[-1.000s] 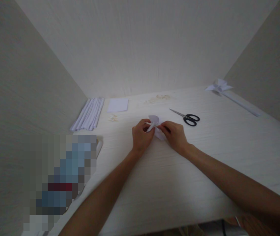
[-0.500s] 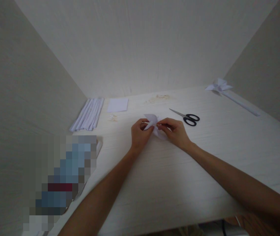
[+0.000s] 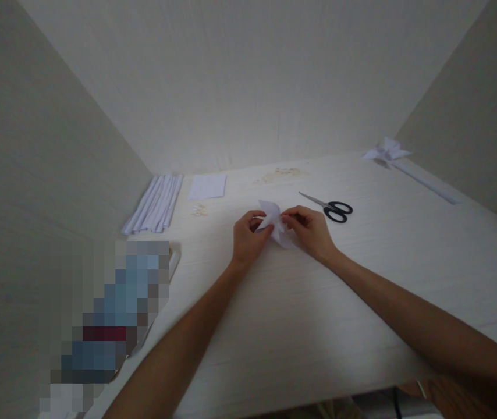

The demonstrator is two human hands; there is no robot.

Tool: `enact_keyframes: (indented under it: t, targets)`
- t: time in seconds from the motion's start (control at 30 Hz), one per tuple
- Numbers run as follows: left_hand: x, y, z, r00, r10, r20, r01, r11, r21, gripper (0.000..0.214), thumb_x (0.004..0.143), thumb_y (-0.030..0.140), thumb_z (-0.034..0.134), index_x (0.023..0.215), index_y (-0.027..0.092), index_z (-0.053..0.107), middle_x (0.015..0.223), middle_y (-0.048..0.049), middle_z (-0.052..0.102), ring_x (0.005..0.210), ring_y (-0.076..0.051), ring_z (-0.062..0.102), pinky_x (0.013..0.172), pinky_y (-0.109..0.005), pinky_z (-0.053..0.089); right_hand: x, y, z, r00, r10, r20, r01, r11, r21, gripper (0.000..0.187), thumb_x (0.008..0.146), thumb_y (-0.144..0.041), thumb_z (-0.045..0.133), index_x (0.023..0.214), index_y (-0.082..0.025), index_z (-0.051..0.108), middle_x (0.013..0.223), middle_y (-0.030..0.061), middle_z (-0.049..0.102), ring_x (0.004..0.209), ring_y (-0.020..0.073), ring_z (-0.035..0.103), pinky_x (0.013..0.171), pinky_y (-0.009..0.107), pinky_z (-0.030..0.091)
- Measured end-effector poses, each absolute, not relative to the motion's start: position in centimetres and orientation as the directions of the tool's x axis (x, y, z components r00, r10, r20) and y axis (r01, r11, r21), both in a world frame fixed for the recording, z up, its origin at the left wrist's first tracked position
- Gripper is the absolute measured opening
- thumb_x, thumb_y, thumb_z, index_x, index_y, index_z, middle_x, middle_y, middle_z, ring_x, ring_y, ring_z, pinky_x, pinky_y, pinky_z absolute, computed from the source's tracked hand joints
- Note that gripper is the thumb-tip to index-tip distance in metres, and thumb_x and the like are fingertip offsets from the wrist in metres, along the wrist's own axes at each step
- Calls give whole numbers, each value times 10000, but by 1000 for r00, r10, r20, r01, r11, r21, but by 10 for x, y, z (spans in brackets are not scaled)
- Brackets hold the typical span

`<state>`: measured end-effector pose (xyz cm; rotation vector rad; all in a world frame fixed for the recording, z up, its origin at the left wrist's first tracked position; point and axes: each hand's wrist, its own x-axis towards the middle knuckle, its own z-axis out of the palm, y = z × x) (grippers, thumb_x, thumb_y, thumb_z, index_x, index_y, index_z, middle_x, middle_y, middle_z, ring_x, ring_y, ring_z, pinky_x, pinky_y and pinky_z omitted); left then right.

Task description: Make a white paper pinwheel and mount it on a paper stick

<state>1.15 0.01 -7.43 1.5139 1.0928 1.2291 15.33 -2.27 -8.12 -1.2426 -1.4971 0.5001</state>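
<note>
Over the middle of the table a white paper pinwheel [image 3: 280, 234] is held between both hands, its blades curled in toward the centre. My left hand [image 3: 249, 240] pinches it from the left, thumb near the middle. From the right, the fingertips of my right hand [image 3: 312, 230] are closed at the pinwheel's right side, near its centre; whether they also hold something small is hidden. Just beyond my right hand lie scissors [image 3: 336, 212] with black handles, their blades pointing to the far left.
A second pinwheel [image 3: 387, 151] on a paper stick [image 3: 425, 181] lies at the back right. Rolled paper sticks [image 3: 155, 203], a square paper sheet [image 3: 207, 186] and small pale pieces [image 3: 198, 209] are back left. A pixelated object [image 3: 121, 297] lies left. Walls enclose three sides.
The fingers of my right hand have shifted slightly at the pinwheel's centre, and its upper blade stands a little more upright. My left hand keeps its pinch. The view has shifted slightly.
</note>
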Motion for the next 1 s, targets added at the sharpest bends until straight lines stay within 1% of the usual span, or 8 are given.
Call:
enact_keyframes:
  t: [0.17, 0.4, 0.73, 1.0]
  targets:
    - [11, 0, -75, 148, 965, 215, 129, -235, 963, 247, 567, 121, 612, 807, 138, 552, 645, -13, 648, 595, -122, 609, 534, -201, 455, 155, -20, -83, 129, 898, 421, 395, 342, -853, 105, 731, -225, 530, 724, -159, 612, 611, 8, 581, 542, 110, 496, 516, 230, 389]
    - [11, 0, -75, 164, 961, 222, 122, -243, 962, 267, 561, 102, 608, 819, 142, 552, 682, -23, 657, 644, -137, 622, 577, -218, 471, 156, -19, -84, 132, 896, 424, 394, 345, -852, 102, 740, -220, 514, 718, -163, 596, 622, 6, 564, 545, 109, 473, 517, 234, 370]
    - [13, 0, -73, 153, 969, 196, 118, -215, 970, 258, 557, 92, 607, 808, 131, 561, 692, -39, 661, 634, -147, 622, 583, -236, 474, 157, -15, -86, 113, 902, 418, 409, 341, -847, 109, 741, -220, 493, 691, -165, 573, 621, 4, 557, 564, 118, 480, 526, 241, 360]
    - [13, 2, -74, 127, 973, 191, 173, -212, 962, 243, 549, 86, 621, 787, 126, 591, 676, -31, 656, 614, -135, 613, 569, -229, 468, 156, -17, -81, 75, 902, 426, 438, 354, -827, 114, 754, -214, 467, 677, -165, 535, 600, -5, 513, 563, 117, 454, 527, 241, 336]
